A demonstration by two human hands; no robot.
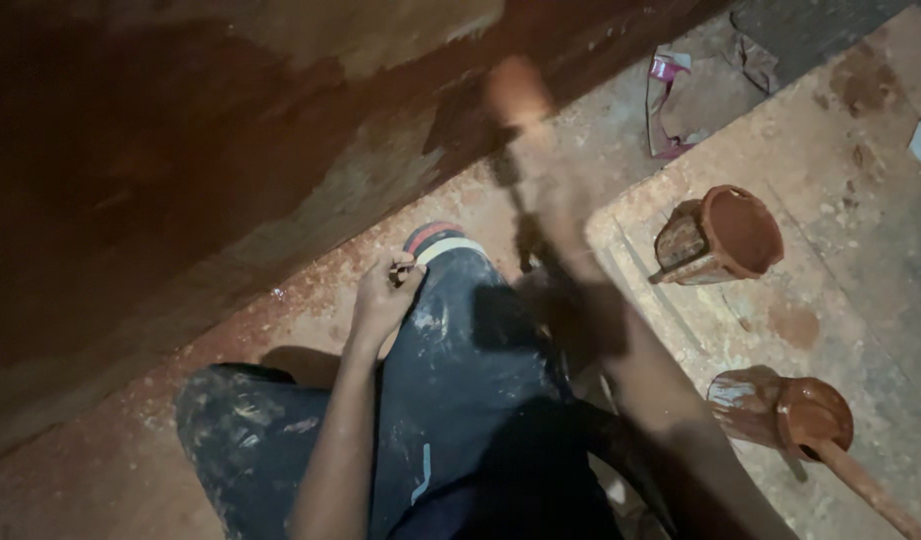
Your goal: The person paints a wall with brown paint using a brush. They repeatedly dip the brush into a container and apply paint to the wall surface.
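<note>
My right hand (516, 92) is stretched out to the base of a large dark red-brown surface (180, 150) and is blurred by motion. Whatever it holds cannot be made out. A paler, uncoated patch (380, 170) shows on that surface just left of the hand. My left hand (385, 295) rests on my raised knee with its fingers curled in; I cannot tell whether something small is pinched in them. I am crouched in dark, paint-flecked trousers (450, 380), and a striped shoe tip (435, 240) shows beyond the knee.
An open can (725, 235) of red-brown liquid stands on a pale board (840, 170) to the right. A second smeared pot (780, 405) with a stick (865, 485) in it sits nearer me. Crumpled wrapping (690, 95) lies at the back. The floor is dusty.
</note>
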